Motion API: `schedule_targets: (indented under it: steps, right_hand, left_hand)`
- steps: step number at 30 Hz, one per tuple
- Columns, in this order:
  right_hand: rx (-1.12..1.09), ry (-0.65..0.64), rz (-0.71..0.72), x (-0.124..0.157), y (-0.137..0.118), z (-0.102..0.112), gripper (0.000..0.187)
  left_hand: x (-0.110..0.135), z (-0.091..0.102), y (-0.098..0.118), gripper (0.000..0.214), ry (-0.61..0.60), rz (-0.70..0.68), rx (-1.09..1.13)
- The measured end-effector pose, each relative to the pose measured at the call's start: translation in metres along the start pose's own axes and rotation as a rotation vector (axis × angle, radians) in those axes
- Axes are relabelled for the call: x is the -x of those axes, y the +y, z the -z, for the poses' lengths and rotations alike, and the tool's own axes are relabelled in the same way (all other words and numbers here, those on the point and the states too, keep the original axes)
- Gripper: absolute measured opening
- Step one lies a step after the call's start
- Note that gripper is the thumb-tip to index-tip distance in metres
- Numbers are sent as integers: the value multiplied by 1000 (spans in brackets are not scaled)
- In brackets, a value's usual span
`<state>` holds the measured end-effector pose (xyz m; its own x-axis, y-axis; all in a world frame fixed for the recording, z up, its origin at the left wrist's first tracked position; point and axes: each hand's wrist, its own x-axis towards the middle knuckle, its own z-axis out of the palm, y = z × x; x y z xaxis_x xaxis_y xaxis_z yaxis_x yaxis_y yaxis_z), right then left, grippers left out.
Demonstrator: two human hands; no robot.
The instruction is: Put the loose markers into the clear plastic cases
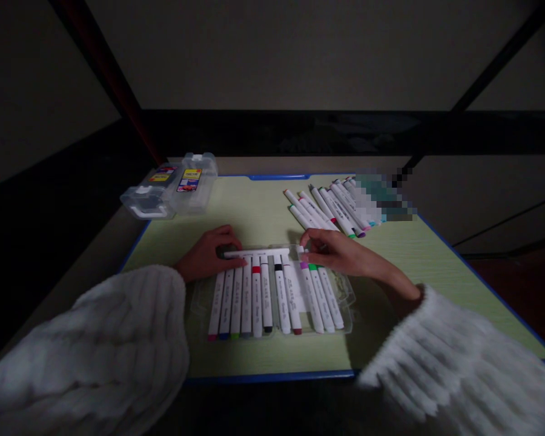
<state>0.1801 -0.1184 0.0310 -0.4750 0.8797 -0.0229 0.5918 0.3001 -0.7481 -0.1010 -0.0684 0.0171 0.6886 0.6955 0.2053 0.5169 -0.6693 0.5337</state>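
A clear plastic case [272, 327] lies open on the table, with several white markers [236, 303] standing side by side in it, pointing away from me. Another white marker [267, 252] lies crosswise along the case's far edge. My left hand [211, 254] is at the far left corner, thumb and index finger closed around the left end of that crosswise marker. On the right side, my right hand [333, 251] pinches the far end of a purple-banded marker [312, 297]. Next to it lies a green-banded marker [322, 297]. Parts of the right hand's fingertips are hidden.
Loose markers [331, 206] are spread at the back right, beside a pixelated patch. Two clear, handled cases with colourful labels [188, 181] sit at the back left. The light green table [245, 215] has a blue rim. A wall stands behind it.
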Motion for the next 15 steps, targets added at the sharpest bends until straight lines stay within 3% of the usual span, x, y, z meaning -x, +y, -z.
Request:
schedule_targets:
  steps: [15]
  right_hand:
    - [-31, 19, -37, -1, 2, -2, 15]
  left_hand:
    - [-1, 0, 0, 23, 2, 1, 14]
